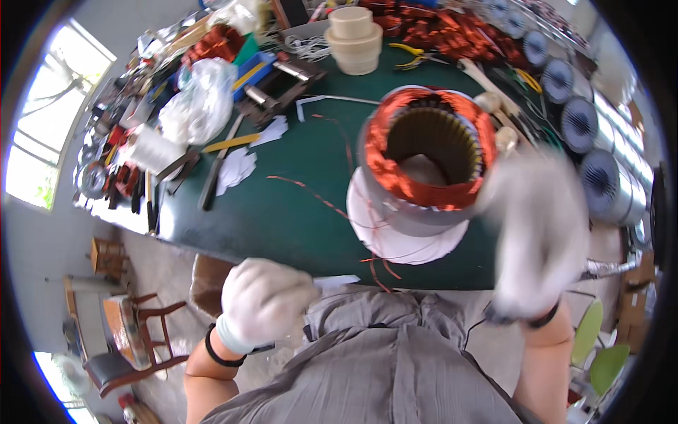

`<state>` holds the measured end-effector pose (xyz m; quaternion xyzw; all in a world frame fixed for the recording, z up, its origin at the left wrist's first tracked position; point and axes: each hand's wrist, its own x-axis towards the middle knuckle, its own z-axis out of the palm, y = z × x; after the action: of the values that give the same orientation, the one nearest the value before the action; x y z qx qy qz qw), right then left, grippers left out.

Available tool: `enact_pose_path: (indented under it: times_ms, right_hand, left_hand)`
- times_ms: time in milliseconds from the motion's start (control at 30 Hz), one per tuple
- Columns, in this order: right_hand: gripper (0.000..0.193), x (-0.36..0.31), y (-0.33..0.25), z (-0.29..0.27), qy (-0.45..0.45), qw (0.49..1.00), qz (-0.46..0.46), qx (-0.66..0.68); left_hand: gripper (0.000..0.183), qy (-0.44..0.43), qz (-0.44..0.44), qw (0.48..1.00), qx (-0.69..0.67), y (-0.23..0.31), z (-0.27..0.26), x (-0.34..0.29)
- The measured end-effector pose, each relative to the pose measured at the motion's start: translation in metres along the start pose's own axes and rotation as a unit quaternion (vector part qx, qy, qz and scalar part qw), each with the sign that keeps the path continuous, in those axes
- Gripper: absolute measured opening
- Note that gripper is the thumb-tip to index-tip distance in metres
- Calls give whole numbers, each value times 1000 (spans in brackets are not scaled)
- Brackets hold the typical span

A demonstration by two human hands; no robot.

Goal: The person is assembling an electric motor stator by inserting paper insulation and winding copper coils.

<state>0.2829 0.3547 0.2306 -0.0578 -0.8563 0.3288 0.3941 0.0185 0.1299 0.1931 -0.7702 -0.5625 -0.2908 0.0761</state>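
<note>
Motor stator centre frame on green surface, copper coils fitted, loose wires unbound | left hand fisted, pinching white strip | right hand blurred at stator rim, grip indeterminate.

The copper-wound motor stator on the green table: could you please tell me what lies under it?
A white round sheet lies under the grey copper-wound stator, spreading past its base onto the green table. Thin reddish wires trail beside it. What lies directly beneath is covered.
</note>
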Motion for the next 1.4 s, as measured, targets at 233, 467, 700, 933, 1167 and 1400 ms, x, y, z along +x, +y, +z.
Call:
enact_pose_path:
  times_ms: [233, 467, 700, 933, 1167, 1400]
  right_hand:
    - [56, -62, -40, 42, -150, 866, 313, 361]
    - [24, -93, -35, 18, 36, 779, 478, 405]
    - [21, -86, -23, 23, 161, 818, 431, 346]
    - [8, -64, -8, 17, 197, 920, 333, 63]
    - [9, -31, 16, 8, 222, 927, 293, -67]
    - [13, 0, 52, -8, 158, 934, 318, 26]
  left_hand:
    - [29, 60, 293, 953, -54, 38, 29, 68]
    - [43, 50, 115, 992, 2, -9, 41, 149]
    - [40, -82, 143, 986, 31, -10, 45, 156]
    - [31, -64, 22, 989, 132, 35, 57, 163]
    - [23, 11, 23, 999, -36, -16, 36, 204]
    - [32, -121, -82, 969, -200, -55, 63, 218]
